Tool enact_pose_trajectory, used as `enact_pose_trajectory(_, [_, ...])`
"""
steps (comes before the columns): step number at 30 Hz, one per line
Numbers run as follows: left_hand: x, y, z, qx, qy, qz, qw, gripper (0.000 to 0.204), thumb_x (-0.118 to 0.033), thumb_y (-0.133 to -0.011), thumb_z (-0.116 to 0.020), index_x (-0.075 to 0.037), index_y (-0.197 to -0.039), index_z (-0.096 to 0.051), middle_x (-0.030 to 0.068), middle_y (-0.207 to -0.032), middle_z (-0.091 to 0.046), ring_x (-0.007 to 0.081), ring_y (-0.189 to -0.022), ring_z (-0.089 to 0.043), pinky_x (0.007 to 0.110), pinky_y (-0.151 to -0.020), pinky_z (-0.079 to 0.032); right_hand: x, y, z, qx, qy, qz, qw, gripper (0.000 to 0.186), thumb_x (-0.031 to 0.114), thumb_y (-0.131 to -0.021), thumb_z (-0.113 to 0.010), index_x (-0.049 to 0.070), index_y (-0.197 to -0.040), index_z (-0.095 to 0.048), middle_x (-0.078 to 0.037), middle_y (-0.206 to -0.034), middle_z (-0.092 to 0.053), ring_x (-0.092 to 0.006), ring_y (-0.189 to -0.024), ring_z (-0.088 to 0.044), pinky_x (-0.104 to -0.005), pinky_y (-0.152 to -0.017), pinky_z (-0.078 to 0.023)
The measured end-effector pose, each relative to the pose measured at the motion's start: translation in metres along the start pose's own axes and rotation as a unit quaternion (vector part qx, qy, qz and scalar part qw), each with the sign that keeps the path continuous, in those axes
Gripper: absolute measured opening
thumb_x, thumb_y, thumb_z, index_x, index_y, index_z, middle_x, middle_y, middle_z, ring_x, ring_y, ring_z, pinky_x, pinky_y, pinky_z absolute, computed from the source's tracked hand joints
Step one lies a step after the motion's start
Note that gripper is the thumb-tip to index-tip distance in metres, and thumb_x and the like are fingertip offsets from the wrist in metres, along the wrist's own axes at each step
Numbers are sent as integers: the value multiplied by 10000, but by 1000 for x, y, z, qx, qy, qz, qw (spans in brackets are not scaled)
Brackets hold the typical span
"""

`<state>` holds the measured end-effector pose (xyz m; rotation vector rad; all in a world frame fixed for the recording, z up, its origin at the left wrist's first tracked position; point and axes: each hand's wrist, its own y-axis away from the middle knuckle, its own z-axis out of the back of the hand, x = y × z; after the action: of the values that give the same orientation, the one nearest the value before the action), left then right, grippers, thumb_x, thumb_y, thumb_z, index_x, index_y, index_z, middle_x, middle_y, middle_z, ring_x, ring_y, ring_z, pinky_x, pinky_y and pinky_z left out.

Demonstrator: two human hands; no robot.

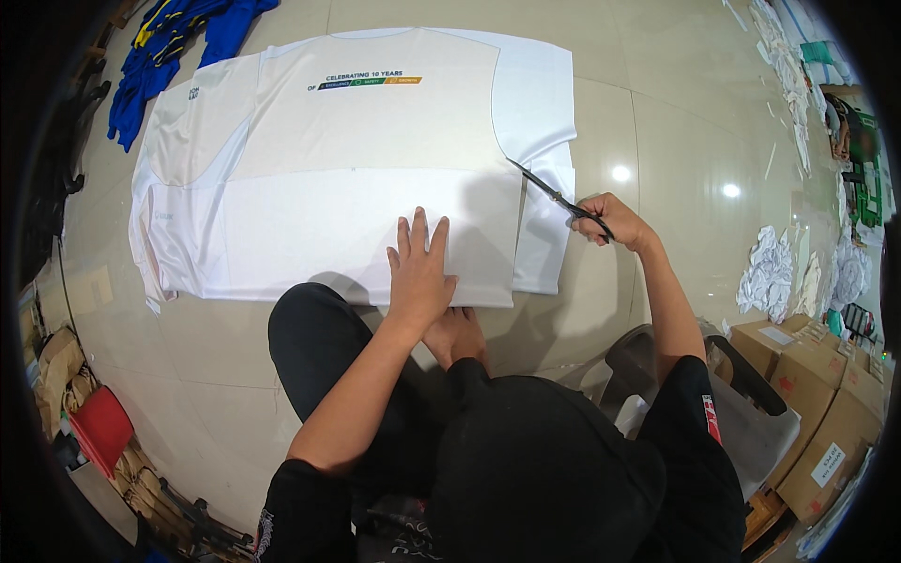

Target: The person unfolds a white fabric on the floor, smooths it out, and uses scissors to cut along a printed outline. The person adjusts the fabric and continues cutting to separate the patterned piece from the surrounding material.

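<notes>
A layered spread of white printed fabric (338, 122) lies on the tiled floor, with pattern pieces outlined on it and coloured printing near its top. My left hand (422, 267) rests on its lower middle with fingers spread, just above my bare foot (455, 333). My right hand (605, 220) grips black scissors (554, 195), whose tips meet the fabric along a curved outline at the right. A slit runs down the fabric below the tips; whether the blades are parted is too small to tell.
Blue and yellow garments (169, 56) lie at top left. White scraps (765, 272) lie at the right, above cardboard boxes (812, 422). A grey plastic stool (751, 432) is beside me. Brown bundles (61, 366) and a red object (99, 422) are at lower left.
</notes>
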<state>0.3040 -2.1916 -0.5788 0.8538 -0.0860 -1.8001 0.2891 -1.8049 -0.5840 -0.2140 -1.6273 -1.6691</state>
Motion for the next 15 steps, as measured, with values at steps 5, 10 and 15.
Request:
enact_pose_trajectory(5, [-2, 1, 2, -6, 5, -8, 1000, 926, -96, -835, -836, -90, -1635, -369, 279, -1722, -190, 559, -1591, -163, 770, -1177, -330, -3, 0, -4, -3, -12, -2, 1000, 279, 240, -894, -817, 66, -743, -661, 9, -621, -587, -67, -507, -534, -236, -485, -419])
enact_pose_trajectory(10, [-1, 1, 1, -13, 5, -13, 1000, 928, -99, -833, -838, -91, -1635, -371, 276, -1722, -195, 561, -1587, -172, 775, -1173, -333, -6, 2, -11, -2, -36, -1, 999, 269, 231, -900, -812, 58, -754, -667, 8, -617, -587, -65, -500, -531, -233, -475, -415])
enact_pose_trajectory(15, [-2, 1, 2, -9, 4, -9, 1000, 923, -101, -837, -838, -94, -1634, -373, 272, -1725, -187, 559, -1590, -165, 780, -1171, -332, -12, 2, -17, -6, -57, 6, 998, 261, 221, -905, -802, 56, -755, -667, 8, -616, -586, -66, -489, -525, -236, -468, -414])
